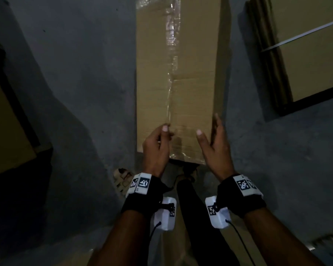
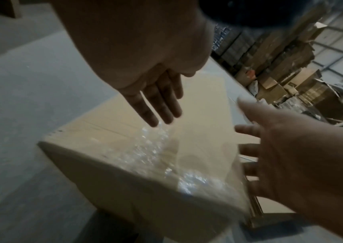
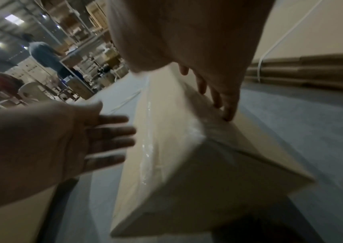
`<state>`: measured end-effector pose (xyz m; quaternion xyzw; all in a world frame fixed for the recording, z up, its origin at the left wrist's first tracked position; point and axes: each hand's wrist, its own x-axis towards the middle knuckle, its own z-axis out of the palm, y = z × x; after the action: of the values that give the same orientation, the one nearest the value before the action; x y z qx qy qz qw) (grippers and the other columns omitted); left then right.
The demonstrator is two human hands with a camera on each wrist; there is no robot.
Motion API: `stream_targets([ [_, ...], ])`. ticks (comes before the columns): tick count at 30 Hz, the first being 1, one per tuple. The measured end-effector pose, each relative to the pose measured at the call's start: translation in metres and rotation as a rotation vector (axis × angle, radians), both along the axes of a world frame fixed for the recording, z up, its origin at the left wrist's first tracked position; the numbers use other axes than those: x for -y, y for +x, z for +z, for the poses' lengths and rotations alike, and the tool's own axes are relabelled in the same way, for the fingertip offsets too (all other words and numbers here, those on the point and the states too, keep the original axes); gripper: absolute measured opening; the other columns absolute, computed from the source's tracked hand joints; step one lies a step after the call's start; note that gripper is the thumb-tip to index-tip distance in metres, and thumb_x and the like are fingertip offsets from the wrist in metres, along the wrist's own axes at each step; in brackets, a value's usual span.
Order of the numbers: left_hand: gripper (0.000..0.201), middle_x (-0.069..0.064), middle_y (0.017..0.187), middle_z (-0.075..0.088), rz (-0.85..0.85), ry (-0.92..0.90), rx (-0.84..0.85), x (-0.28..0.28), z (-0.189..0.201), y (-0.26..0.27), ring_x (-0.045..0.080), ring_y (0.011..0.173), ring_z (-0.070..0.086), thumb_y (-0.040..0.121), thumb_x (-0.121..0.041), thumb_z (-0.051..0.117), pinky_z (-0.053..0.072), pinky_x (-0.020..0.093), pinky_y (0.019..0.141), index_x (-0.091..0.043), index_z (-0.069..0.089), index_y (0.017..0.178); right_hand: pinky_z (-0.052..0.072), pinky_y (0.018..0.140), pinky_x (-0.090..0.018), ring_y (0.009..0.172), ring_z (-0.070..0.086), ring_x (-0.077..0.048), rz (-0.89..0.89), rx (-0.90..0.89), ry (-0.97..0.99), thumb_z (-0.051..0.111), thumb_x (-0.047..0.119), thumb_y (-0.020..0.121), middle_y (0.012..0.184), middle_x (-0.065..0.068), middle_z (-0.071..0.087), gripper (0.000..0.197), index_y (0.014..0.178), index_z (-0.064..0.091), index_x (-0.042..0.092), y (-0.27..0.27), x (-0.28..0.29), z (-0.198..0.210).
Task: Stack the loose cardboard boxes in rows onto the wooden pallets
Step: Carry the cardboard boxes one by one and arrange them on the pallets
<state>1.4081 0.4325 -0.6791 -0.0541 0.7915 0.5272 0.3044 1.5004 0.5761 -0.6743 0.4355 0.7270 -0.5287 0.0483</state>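
Note:
A long cardboard box (image 1: pixel 190 83) lies flat on the grey floor, with clear tape running down its top. My left hand (image 1: pixel 161 140) is over the near left part of the top, by the tape, fingers straight in the left wrist view (image 2: pixel 158 102). Whether it touches the box I cannot tell. My right hand (image 1: pixel 214 138) is at the box's near right top edge, open, and its fingertips (image 3: pixel 226 115) touch that edge. The box's near end (image 3: pixel 197 197) faces me. No wooden pallet is plainly in view.
A strapped bundle of flat cardboard (image 1: pixel 306 45) lies to the right of the box, and another cardboard piece (image 1: pixel 4 121) lies at the left. My sandalled foot (image 1: pixel 121 177) stands just before the box. Shelves, stacked boxes (image 2: pixel 291 65) and people (image 3: pixel 44 55) are farther off.

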Motion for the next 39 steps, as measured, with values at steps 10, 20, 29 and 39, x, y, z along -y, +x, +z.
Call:
stream_targets([
  [10,0.095,0.009,0.155,0.033,-0.107,-0.126,0.165,0.007,-0.061,-0.015,0.017,0.141,0.032,0.082,-0.046,0.073,0.027,0.04,0.118,-0.012,0.019,0.153,0.024,0.119,-0.031,0.146,0.026,-0.015,0.115,0.106,0.088,0.063,0.013,0.093,0.161,-0.002,0.022,0.081,0.156,0.011,0.021,0.027,-0.057,-0.013],
  [20,0.09,0.008,0.139,0.053,-0.255,-0.439,0.155,0.004,-0.066,-0.039,0.031,0.128,0.049,0.075,-0.087,0.037,0.04,0.052,0.106,-0.026,0.038,0.141,0.042,0.107,-0.03,0.125,0.05,-0.01,0.018,0.166,-0.134,0.065,0.025,0.093,0.14,0.004,0.048,0.069,0.149,0.026,0.018,0.021,-0.063,-0.018],
  [29,0.106,0.003,0.158,0.027,-0.242,-0.17,0.056,-0.067,-0.081,-0.119,0.024,0.14,0.034,0.078,-0.067,0.063,0.031,0.046,0.115,-0.039,-0.008,0.152,0.027,0.118,-0.033,0.144,0.029,-0.013,0.088,0.052,0.008,0.075,0.036,0.084,0.16,0.0,0.025,0.102,0.157,0.005,0.02,-0.066,-0.14,-0.061],
  [39,0.153,-0.008,0.163,-0.007,-0.338,-0.057,0.003,-0.062,-0.07,-0.116,0.013,0.146,0.013,0.048,-0.044,0.094,0.023,0.043,0.117,-0.047,-0.023,0.147,0.02,0.118,-0.031,0.147,0.015,-0.008,0.175,0.034,0.017,0.089,0.02,0.068,0.164,0.01,0.002,0.133,0.153,-0.012,0.035,-0.076,-0.144,-0.05],
])
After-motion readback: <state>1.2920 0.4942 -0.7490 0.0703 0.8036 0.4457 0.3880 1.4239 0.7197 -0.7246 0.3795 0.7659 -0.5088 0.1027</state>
